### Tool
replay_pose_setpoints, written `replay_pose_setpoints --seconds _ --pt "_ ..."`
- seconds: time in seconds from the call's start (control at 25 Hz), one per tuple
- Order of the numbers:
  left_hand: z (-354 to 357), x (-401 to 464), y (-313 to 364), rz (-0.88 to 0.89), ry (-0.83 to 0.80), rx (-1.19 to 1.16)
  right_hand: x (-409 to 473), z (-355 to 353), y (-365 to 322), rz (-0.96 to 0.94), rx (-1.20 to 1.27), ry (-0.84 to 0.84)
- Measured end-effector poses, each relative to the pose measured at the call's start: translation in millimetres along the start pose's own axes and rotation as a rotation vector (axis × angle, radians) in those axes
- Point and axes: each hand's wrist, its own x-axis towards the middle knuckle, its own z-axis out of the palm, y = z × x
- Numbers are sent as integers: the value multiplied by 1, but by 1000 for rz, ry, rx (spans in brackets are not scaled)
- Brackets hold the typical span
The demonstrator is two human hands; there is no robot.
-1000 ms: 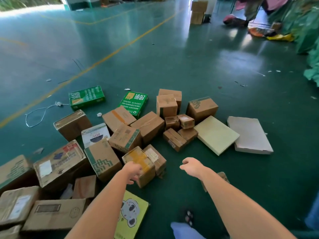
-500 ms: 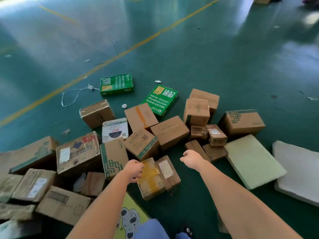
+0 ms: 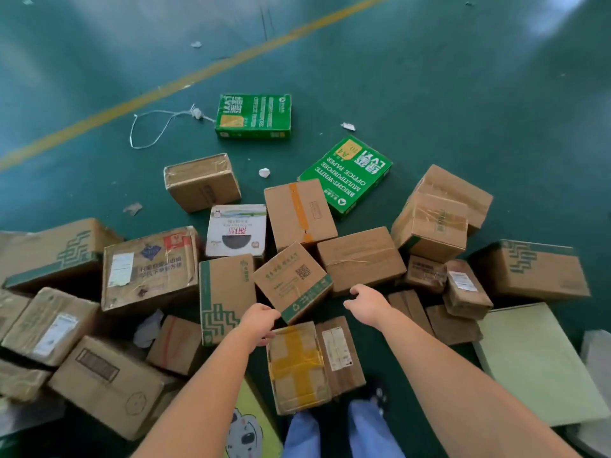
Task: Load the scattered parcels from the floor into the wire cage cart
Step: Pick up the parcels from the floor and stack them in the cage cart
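Several cardboard parcels lie scattered on the green floor below me. A tilted brown box with a QR code and green corner (image 3: 291,280) sits in the middle of the pile. My left hand (image 3: 259,320) hangs just off its lower left corner, fingers loosely curled and holding nothing. My right hand (image 3: 365,300) hovers at its right side, over the edge of a plain brown box (image 3: 360,256), also holding nothing. A box crossed with yellow tape (image 3: 297,365) lies under my wrists. No wire cage cart shows in this view.
Two green office-paper packs (image 3: 254,115) (image 3: 347,175) lie further out. A white printed box (image 3: 236,230) and larger cartons (image 3: 148,267) fill the left. A pale green flat board (image 3: 535,361) lies right. A yellow line (image 3: 132,97), a loose string (image 3: 155,125) and paper scraps mark the floor. My legs (image 3: 344,431) stand at the bottom.
The view has tipped downward and closer to the pile. Both hands have reached forward and lower, now on either side of the QR-code box.
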Motion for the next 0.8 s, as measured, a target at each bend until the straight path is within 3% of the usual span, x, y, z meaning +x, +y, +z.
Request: replay_pose_setpoints --seconds 0.28,0.52,0.8 --pt "29 125 4 -99 66 -177 148 25 -21 -74 -121 -44" --pt "66 234 -19 -183 142 -305 270 87 3 -70 -109 -91" --pt "101 286 -54 -248 139 -472 322 132 36 -18 -5 -62"
